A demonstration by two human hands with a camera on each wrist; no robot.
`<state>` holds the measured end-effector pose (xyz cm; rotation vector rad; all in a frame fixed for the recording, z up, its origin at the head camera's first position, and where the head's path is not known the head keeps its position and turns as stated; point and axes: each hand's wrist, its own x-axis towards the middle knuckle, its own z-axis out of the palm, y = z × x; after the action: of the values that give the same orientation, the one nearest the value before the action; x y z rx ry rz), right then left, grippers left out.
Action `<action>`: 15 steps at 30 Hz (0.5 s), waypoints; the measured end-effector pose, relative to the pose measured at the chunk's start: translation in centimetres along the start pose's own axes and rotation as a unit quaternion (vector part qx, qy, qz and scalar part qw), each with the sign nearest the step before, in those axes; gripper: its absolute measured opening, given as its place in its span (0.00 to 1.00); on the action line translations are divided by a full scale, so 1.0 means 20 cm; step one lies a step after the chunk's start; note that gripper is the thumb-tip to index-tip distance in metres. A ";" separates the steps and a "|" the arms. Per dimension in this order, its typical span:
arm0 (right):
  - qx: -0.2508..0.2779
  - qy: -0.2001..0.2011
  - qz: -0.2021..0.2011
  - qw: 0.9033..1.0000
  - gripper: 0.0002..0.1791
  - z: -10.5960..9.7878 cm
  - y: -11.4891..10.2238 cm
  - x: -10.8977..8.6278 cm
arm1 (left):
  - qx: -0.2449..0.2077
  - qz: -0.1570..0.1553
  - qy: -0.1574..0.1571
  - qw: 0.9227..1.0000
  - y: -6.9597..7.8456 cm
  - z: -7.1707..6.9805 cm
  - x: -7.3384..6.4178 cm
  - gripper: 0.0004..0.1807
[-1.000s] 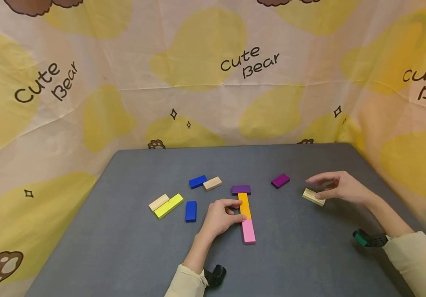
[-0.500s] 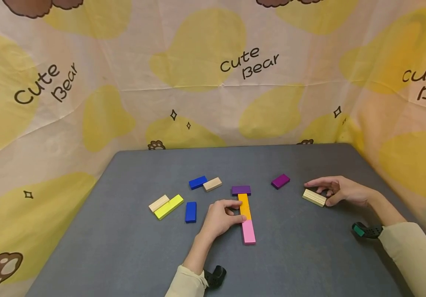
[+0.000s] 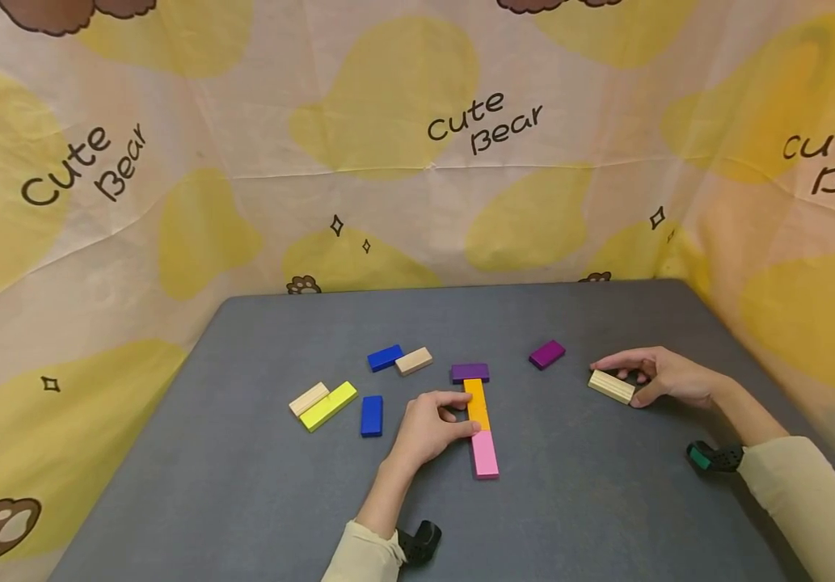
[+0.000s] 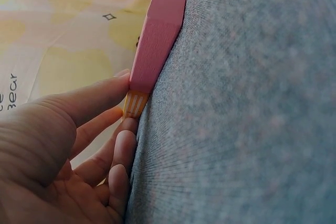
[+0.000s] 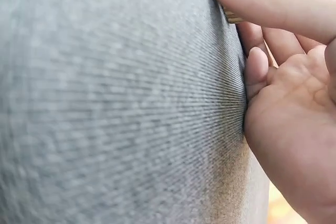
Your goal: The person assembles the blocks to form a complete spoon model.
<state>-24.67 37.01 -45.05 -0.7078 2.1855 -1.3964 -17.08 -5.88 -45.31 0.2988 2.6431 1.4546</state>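
Note:
An orange block (image 3: 477, 402) lies end to end with a pink block (image 3: 485, 455) on its near side, and a purple block (image 3: 470, 373) crosses its far end. My left hand (image 3: 426, 427) holds the orange block, index finger near the far end and thumb by the pink joint. In the left wrist view the thumb reaches the pink block's edge (image 4: 152, 56), with the other fingers curled beneath. At the right, my right hand (image 3: 672, 380) pinches a plain wooden block (image 3: 611, 387) by its ends. The right wrist view shows only part of that block (image 5: 236, 15) behind the thumb.
Left of the row lie two blue blocks, one nearer (image 3: 371, 416) and one farther (image 3: 385, 358), plus a wooden block (image 3: 414, 361). A yellow block (image 3: 328, 406) touches another wooden block (image 3: 309, 399). A magenta-purple block (image 3: 547, 355) lies between row and right hand. Patterned cloth (image 3: 381, 121) surrounds the grey table (image 3: 279, 509).
My right hand has come down beside the wooden block, and its thumb and index finger have closed on the ends. The left hand keeps its place on the orange block.

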 end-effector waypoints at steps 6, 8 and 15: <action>-0.002 0.023 0.015 1.000 0.38 0.01 0.00 0.01 | -0.003 -0.003 0.000 1.000 0.00 0.00 0.00 0.23; -0.002 0.027 0.016 1.000 0.38 0.01 0.01 0.00 | -0.003 -0.005 0.000 1.000 0.00 0.00 0.00 0.23; 0.000 0.030 0.013 0.999 0.38 0.02 0.01 -0.01 | -0.001 -0.003 -0.001 1.000 0.00 0.00 0.00 0.23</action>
<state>-24.36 36.87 -45.49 -0.6430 2.2320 -1.4229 -17.06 -5.89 -45.34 0.2908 2.6381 1.4535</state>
